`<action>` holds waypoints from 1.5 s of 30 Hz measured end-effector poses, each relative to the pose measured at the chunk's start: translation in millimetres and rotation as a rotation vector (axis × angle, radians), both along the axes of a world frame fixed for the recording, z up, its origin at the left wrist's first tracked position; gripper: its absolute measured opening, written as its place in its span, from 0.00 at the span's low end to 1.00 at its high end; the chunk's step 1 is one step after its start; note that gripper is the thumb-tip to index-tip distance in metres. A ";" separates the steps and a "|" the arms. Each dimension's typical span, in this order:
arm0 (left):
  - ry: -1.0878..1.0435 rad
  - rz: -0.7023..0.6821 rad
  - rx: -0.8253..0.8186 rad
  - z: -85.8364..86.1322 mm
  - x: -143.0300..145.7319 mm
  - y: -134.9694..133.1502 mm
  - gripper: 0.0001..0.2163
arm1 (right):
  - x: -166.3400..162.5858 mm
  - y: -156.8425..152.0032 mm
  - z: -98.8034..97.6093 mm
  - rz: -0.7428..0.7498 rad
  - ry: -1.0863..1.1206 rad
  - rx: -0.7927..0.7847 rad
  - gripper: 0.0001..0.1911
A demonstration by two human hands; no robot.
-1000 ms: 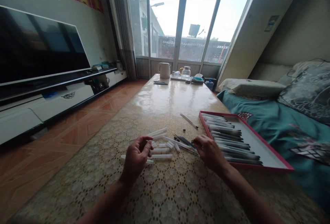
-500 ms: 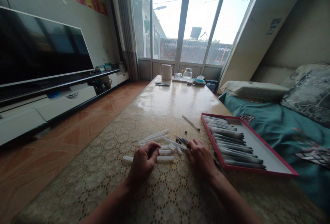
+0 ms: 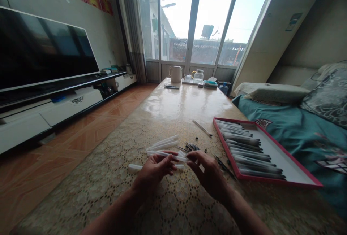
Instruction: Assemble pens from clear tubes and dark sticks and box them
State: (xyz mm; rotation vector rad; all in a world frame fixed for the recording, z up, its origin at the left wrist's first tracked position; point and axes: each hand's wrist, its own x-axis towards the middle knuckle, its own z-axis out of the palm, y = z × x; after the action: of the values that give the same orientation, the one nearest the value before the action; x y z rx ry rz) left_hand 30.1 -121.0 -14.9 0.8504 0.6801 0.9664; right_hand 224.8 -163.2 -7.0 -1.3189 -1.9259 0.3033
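Observation:
My left hand (image 3: 157,166) is closed around a translucent white pen barrel (image 3: 177,158), held low over the table and pointing right. At the barrel's right end, my right hand (image 3: 203,164) has its thumb and fingers pinched together; any small part between them is hidden. Several loose white barrels (image 3: 165,142) lie just beyond my left hand, and a capped white piece (image 3: 134,167) rests to its left. Behind my right fingers are several dark-tipped pen refills (image 3: 192,146) and small black caps (image 3: 196,138).
A red-rimmed box (image 3: 271,183) with rows of pens stands on the right of the table. One pen (image 3: 202,128) lies left of it, and dark thin pieces (image 3: 225,166) lie by its near corner. A pitcher (image 3: 175,73) and glass jar (image 3: 198,75) stand at the far end.
My right hand has lifted from the refills and turned inward. My left hand has moved right, and both hands now meet at a white barrel.

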 end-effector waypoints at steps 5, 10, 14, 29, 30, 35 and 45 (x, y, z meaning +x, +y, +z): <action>-0.028 0.139 -0.047 4.6 -2.6 2.4 0.12 | 23.0 3.7 -0.8 -0.255 -0.302 -0.096 0.07; -0.034 0.214 -0.126 10.5 -3.0 2.8 0.05 | 32.4 2.1 -3.8 -0.324 -0.541 -0.157 0.05; -0.065 0.239 -0.159 11.6 -2.7 3.9 0.06 | 29.3 3.5 -3.5 -0.304 -0.558 -0.142 0.06; -0.087 0.338 -0.198 7.8 -3.6 6.0 0.02 | 2.3 -6.1 2.3 -0.070 -0.161 0.031 0.07; -0.080 0.330 -0.194 8.0 -2.9 5.7 0.02 | 2.4 -6.1 2.7 -0.070 -0.159 0.033 0.07; -0.052 0.318 -0.172 8.4 -0.3 4.1 0.04 | 1.6 -7.5 5.7 -0.030 -0.143 0.023 0.07; -0.014 -0.003 0.040 1.1 8.5 -9.0 0.10 | -5.5 -12.6 4.9 -0.014 0.205 -0.125 0.10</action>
State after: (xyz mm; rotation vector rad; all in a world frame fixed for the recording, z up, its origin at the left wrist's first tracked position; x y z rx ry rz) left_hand 38.6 -130.0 -13.8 0.8790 0.6489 0.9849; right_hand 219.3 -175.7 -2.0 -1.3261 -1.7482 0.5385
